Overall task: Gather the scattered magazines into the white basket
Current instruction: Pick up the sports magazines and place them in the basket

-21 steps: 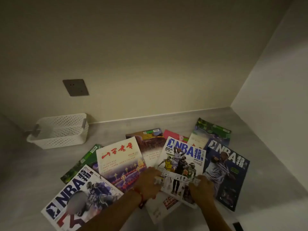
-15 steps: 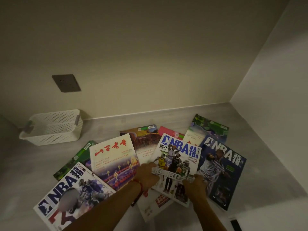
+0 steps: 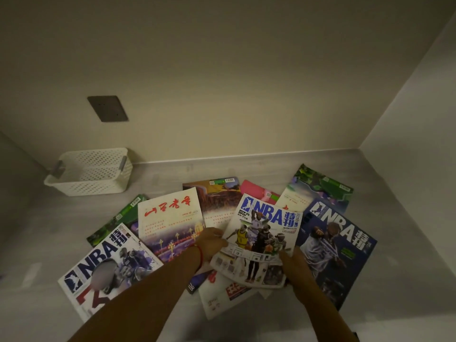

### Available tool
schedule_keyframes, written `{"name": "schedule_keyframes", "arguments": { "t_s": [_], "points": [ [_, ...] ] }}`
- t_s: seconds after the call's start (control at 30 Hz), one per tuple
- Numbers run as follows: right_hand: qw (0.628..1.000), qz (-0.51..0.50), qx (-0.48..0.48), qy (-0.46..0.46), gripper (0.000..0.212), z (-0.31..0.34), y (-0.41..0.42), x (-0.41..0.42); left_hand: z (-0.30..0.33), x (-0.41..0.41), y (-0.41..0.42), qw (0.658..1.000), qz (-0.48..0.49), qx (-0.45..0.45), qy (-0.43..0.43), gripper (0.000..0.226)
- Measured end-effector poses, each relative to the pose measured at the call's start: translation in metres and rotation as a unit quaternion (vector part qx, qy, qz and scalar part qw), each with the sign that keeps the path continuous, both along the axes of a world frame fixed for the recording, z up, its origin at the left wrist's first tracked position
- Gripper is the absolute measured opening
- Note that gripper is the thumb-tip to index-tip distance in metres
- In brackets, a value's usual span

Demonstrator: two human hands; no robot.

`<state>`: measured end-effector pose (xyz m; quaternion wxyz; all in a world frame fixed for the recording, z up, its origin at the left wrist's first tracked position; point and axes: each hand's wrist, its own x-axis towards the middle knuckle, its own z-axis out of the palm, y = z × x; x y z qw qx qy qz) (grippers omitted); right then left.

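Your left hand [image 3: 209,243] grasps left edge of white NBA magazine [image 3: 261,240]; your right hand [image 3: 294,262] grasps its lower right edge. Cover bowed between both grips, near end raised off pile. Other magazines fanned on grey worktop [image 3: 407,243]: dark NBA issue [image 3: 338,245] just right, red-title issue [image 3: 170,223] just left. White basket [image 3: 91,172] at far left by wall, well apart from pile.

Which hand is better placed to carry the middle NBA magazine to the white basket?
Left, probably. The left hand already grips the middle NBA magazine, and the white basket lies on its side; the right hand is farther.
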<state>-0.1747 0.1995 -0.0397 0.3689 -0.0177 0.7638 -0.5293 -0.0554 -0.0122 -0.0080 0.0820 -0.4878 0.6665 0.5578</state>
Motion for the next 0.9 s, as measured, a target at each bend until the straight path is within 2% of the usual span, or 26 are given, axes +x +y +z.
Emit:
{"name": "schedule_keyframes", "arguments": {
  "t_s": [0.13, 0.23, 0.33, 0.43, 0.5, 0.6, 0.77, 0.9],
  "points": [
    [0.995, 0.069, -0.074, 0.011, 0.025, 0.012, 0.007, -0.013, 0.015, 0.012, 0.007, 0.984, 0.079, 0.129, 0.090, 0.031],
    [0.987, 0.090, -0.130, -0.018, 0.034, 0.031, 0.001, -0.019, 0.028, 0.034, -0.005, 0.981, 0.082, 0.120, 0.127, 0.024],
    [0.977, 0.137, -0.164, -0.020, 0.041, 0.050, -0.024, -0.011, 0.042, 0.067, -0.030, 0.967, 0.094, 0.126, 0.199, 0.024],
    [0.965, 0.194, -0.174, -0.026, 0.050, 0.063, -0.065, 0.010, 0.061, 0.111, -0.063, 0.966, 0.105, 0.059, 0.229, 0.023],
    [0.959, 0.226, -0.171, 0.002, 0.047, 0.072, -0.100, 0.030, 0.078, 0.139, -0.084, 0.965, 0.110, 0.012, 0.237, 0.026],
    [0.952, 0.246, -0.165, 0.078, 0.030, 0.092, -0.161, 0.065, 0.101, 0.178, -0.121, 0.961, 0.091, -0.092, 0.244, 0.030],
    [0.934, 0.260, -0.130, 0.206, 0.022, 0.127, -0.273, 0.116, 0.120, 0.244, -0.217, 0.948, 0.111, -0.186, 0.232, 0.027],
    [0.909, 0.252, -0.105, 0.314, 0.011, 0.161, -0.362, 0.142, 0.137, 0.276, -0.308, 0.927, 0.124, -0.270, 0.227, 0.011]
  ]
}}
